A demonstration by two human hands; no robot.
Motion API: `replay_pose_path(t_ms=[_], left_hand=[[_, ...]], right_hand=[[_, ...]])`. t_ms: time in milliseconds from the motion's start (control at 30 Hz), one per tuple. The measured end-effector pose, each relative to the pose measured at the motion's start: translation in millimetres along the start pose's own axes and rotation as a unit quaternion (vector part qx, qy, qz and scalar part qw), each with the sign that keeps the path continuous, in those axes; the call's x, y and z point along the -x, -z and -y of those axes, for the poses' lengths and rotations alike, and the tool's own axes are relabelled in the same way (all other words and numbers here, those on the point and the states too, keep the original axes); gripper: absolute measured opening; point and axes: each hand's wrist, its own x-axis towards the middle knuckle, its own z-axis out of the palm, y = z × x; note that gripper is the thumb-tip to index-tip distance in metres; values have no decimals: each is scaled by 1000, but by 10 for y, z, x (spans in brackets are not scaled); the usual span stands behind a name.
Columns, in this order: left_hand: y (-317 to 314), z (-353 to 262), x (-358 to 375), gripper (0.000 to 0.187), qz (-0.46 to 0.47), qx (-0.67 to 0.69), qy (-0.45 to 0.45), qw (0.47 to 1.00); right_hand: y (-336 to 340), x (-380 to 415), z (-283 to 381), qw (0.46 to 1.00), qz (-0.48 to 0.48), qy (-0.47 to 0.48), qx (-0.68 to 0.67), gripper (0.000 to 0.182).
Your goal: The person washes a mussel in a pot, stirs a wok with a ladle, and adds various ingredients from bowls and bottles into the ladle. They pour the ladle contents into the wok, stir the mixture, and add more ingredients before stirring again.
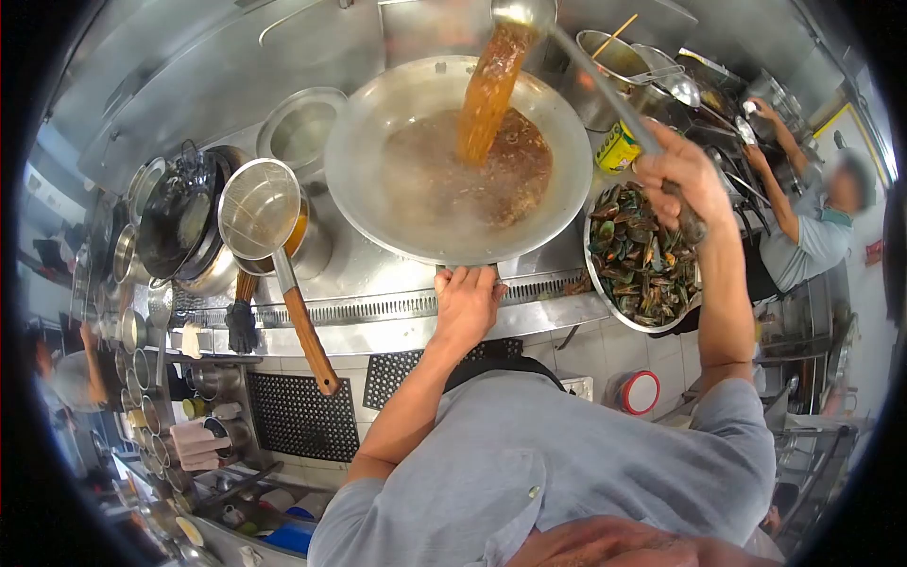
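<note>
My right hand [682, 175] is closed round the long handle of a ladle [605, 80]. The ladle's bowl, at the top of the view, is raised and tipped over the large wok [364, 203]. Brown sauce [496, 90] streams from it into bubbling, steaming brown liquid in the wok. At the wok's near rim, my left hand [468, 302] has its fingers curled down; what they grip is hidden. Below my right forearm stands a large bowl [592, 250] heaped with green-edged mussels [642, 255].
To the left, a wooden-handled strainer [260, 210] rests over a metal pot, beside stacked dark woks [175, 222]. A metal basin [302, 128] sits behind. At right are a yellow can [617, 148], pots, and a co-worker [817, 236]. A lidded tub [641, 392] stands on the floor.
</note>
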Motion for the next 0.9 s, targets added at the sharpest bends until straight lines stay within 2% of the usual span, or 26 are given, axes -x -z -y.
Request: replay_pose_path(t_ms=[133, 167, 233, 300, 367, 500, 567, 633, 667, 700, 800, 833, 867, 900], left_hand=[[48, -24, -12, 16, 25, 3, 11, 1000], [55, -24, -16, 16, 26, 6, 11, 1000], [46, -23, -19, 17, 25, 9, 11, 1000], [15, -8, -8, 17, 16, 0, 8, 1000], [-3, 4, 4, 17, 11, 0, 9, 1000], [-21, 18, 16, 18, 11, 4, 10, 1000], [8, -2, 4, 18, 15, -2, 13, 1000], [21, -6, 9, 19, 21, -7, 17, 1000], [18, -6, 7, 19, 22, -5, 18, 1000], [15, -7, 3, 19, 21, -4, 19, 1000], [10, -3, 6, 20, 21, -10, 20, 1000], [13, -6, 4, 20, 21, -10, 18, 1000], [14, -11, 1, 20, 20, -10, 19, 1000], [17, -17, 3, 20, 20, -9, 20, 1000]], right_hand=[[95, -99, 25, 976, -34, 126, 175, 65], [64, -128, -73, 977, -32, 123, 173, 65], [-29, -165, -299, 942, -129, 126, 284, 67], [31, -267, -747, 944, -115, 117, 285, 70], [-54, -275, -947, 947, -104, 31, 301, 69], [108, -591, -1522, 872, -87, 67, 476, 67], [6, -641, -1613, 902, -67, -63, 422, 66], [-57, -646, -1711, 922, -44, -92, 373, 66], [-113, -596, -1765, 964, -28, -148, 219, 64], [-216, -536, -1762, 978, -11, -200, 59, 61], [-431, -404, -1883, 949, 17, -241, -205, 47], [-438, -400, -1975, 949, 17, -239, -205, 47], [-437, -401, -2058, 854, 77, -262, -443, 45], [-475, -370, -2052, 699, 132, -266, -650, 44]])
